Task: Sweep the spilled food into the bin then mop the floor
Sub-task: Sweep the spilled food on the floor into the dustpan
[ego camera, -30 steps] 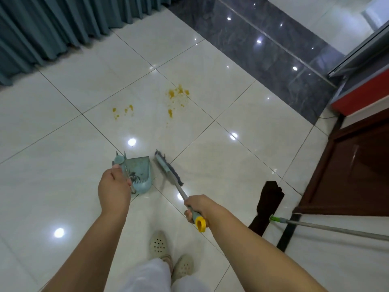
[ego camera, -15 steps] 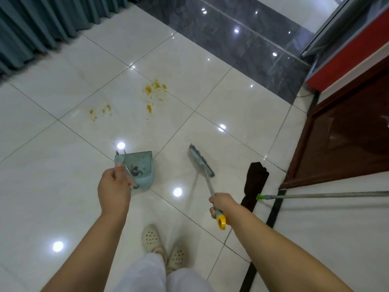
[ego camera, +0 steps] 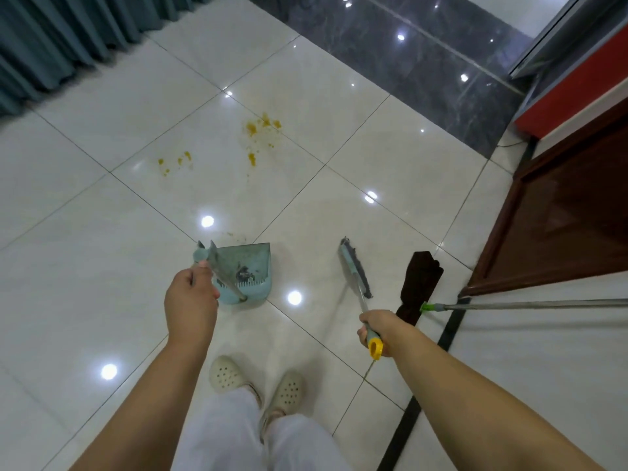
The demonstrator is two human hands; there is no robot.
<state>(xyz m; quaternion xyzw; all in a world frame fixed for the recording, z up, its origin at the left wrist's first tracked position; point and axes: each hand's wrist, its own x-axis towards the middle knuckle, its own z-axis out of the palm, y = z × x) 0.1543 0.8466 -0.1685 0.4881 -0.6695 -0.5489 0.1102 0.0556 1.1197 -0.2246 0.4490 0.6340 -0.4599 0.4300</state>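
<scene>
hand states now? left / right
Left hand: closed on the dustpan handle.
Right hand: closed on the broom handle, near its yellow end.

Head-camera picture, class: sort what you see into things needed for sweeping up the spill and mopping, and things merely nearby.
Needed for the job:
- yellow food spill on the tiles
- pale blue plastic dustpan, held in the left hand
- blue broom with yellow-tipped handle, held in the right hand
- dark brown cloth mop with metal pole

Merely nearby:
- teal pleated curtain
- brown wooden cabinet

Yellow spilled food (ego camera: 253, 129) on tiled floor (ego camera: 102, 232)
</scene>
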